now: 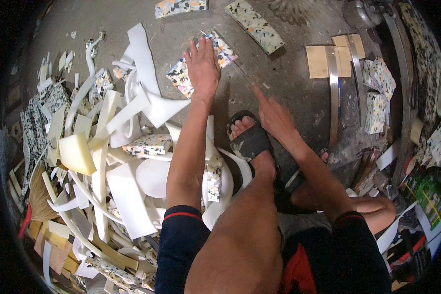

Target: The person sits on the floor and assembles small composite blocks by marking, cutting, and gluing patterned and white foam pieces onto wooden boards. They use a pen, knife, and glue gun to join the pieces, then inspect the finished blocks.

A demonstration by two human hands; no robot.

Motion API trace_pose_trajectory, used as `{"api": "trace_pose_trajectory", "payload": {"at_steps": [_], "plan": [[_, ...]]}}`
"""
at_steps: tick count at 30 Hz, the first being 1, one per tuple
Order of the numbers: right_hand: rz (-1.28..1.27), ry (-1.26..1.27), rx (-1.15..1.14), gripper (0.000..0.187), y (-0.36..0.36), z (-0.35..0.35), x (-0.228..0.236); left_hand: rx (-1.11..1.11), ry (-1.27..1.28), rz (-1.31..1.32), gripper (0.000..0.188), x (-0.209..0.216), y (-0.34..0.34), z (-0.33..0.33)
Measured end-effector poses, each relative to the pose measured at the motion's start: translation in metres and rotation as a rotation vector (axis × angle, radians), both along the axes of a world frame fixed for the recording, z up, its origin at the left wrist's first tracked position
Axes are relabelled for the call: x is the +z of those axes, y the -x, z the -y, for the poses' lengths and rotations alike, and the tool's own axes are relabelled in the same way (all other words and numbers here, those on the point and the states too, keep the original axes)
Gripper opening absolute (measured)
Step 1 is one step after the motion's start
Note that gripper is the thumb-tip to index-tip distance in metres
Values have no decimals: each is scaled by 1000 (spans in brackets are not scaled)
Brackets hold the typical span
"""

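Speckled foam block (201,66) lies flat on the concrete floor (289,83), and our left hand (202,68) rests on top of it, palm down. Its fingers (199,49) are stretched out nearly straight and close together, gripping nothing, so the block looks pinned in place rather than held. Our right hand (274,115) hovers just to the right above bare floor with its index finger (257,92) extended and the rest loosely curled, also holding nothing. Just below it our sandalled foot (250,139) is planted on the floor. To the left, a heap of white foam offcuts (127,161) spreads out, pushed aside from the working patch. Further speckled blocks (255,24) lie well apart beyond the hands, and metal strips (334,93) rest across cardboard pieces (318,61) on the right.
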State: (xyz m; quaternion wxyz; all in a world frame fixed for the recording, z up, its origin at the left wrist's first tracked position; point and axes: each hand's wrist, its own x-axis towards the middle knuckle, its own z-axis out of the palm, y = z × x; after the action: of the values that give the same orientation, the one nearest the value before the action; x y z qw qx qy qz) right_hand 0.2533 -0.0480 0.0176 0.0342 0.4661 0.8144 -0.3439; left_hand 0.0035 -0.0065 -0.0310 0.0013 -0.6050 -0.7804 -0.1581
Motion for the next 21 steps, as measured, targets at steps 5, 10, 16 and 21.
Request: {"api": "trace_pose_trajectory", "payload": {"at_steps": [5,10,16,21], "plan": [[107,54,11,81,-8,6,-2,8,13,27,42,1,4,-9],[194,217,12,80,-86,59,15,42,-23,102,47,1,7,-10],[134,194,8,76,-101,69,17,158,10,64,62,15,19,9],[24,98,14,73,-57,28,21,127,22,113,53,17,25,24]]}}
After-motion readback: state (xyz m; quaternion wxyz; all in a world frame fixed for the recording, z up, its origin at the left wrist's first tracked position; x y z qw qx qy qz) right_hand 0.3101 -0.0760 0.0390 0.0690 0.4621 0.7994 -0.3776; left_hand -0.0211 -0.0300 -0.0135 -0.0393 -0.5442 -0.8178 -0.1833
